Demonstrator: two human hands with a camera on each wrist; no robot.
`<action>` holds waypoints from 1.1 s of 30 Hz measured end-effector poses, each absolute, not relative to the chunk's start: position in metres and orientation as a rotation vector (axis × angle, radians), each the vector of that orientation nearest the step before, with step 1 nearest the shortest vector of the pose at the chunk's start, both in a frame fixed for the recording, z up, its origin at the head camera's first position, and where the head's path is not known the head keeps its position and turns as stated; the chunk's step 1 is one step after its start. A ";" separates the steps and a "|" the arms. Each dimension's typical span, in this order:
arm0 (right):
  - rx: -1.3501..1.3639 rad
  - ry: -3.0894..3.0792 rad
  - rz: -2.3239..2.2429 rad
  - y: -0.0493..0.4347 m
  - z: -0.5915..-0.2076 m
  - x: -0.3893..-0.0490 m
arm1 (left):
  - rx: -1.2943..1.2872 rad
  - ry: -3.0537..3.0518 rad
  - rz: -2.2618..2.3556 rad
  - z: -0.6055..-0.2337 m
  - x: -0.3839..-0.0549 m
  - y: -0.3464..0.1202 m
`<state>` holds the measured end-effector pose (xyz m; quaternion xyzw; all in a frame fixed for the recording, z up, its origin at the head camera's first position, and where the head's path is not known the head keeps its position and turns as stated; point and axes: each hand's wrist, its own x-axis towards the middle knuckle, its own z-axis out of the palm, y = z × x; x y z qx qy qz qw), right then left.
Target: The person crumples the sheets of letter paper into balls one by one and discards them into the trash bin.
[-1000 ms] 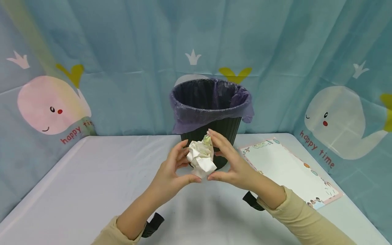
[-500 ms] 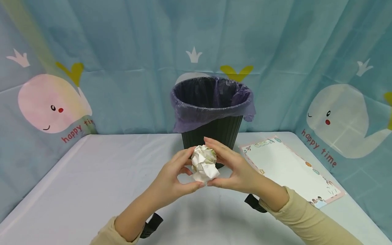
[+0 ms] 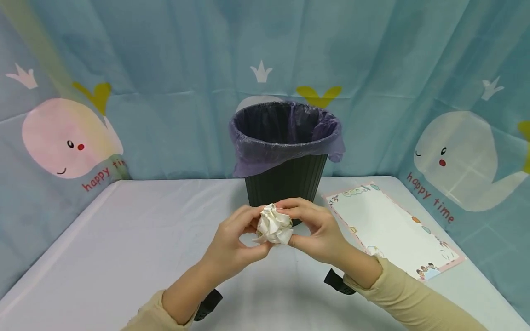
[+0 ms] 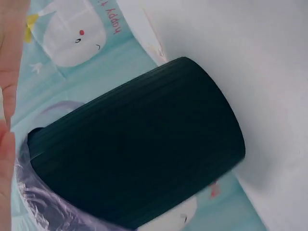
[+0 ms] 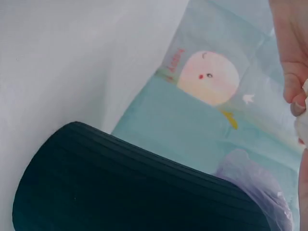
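A crumpled ball of white paper (image 3: pixel 274 226) is held up between both hands, over the table and in front of the bin. On its left side, my left hand (image 3: pixel 232 243) grips it with curled fingers and thumb. My right hand (image 3: pixel 320 230) grips it from the right, its fingers bent over the top. Only a sliver of the paper ball (image 5: pixel 302 126) appears at the right edge of the right wrist view. In the left wrist view, part of a hand (image 4: pixel 8 72) lies along the left edge and the paper cannot be made out.
A dark ribbed bin (image 3: pixel 285 179) with a purple liner bag (image 3: pixel 269 158) over its rim stands at the table's back. Right of it, a sheet with a decorated pink border (image 3: pixel 393 230) lies on the white table (image 3: pixel 124 248). A blue printed curtain (image 3: pixel 178 92) hangs behind.
Both hands have closed in around the paper, squeezing it into a smaller, tighter ball. The hands have also come a little lower in view and closer together.
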<state>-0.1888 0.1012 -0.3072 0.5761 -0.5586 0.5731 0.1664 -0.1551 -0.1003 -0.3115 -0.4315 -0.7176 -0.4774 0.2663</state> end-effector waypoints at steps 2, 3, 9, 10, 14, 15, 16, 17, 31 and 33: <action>1.615 -1.560 1.655 0.099 -0.310 -0.190 | -1.208 -1.889 -1.241 -0.312 -0.158 -0.101; 1.597 -1.549 1.664 0.098 -0.311 -0.190 | -1.224 -1.865 -1.221 -0.312 -0.159 -0.102; 1.509 -1.502 1.618 0.093 -0.320 -0.194 | -1.226 -1.772 -1.195 -0.316 -0.167 -0.104; 1.498 -1.514 1.574 0.093 -0.321 -0.195 | -1.211 -1.777 -1.206 -0.317 -0.169 -0.104; 1.509 -1.629 1.389 0.097 -0.320 -0.196 | -1.102 -1.840 -1.216 -0.320 -0.172 -0.103; 1.538 -1.657 1.351 0.099 -0.318 -0.196 | -1.079 -1.853 -1.204 -0.319 -0.171 -0.103; 1.574 -1.685 1.326 0.101 -0.316 -0.197 | -1.056 -1.871 -1.192 -0.318 -0.171 -0.103; 1.613 -1.717 1.317 0.103 -0.313 -0.196 | -1.044 -1.881 -1.168 -0.316 -0.170 -0.102; 1.772 -1.770 1.151 0.116 -0.300 -0.195 | -1.208 -2.091 -0.850 -0.294 -0.162 -0.110; 1.774 -1.700 1.218 0.116 -0.301 -0.195 | -1.210 -2.105 -0.970 -0.296 -0.163 -0.112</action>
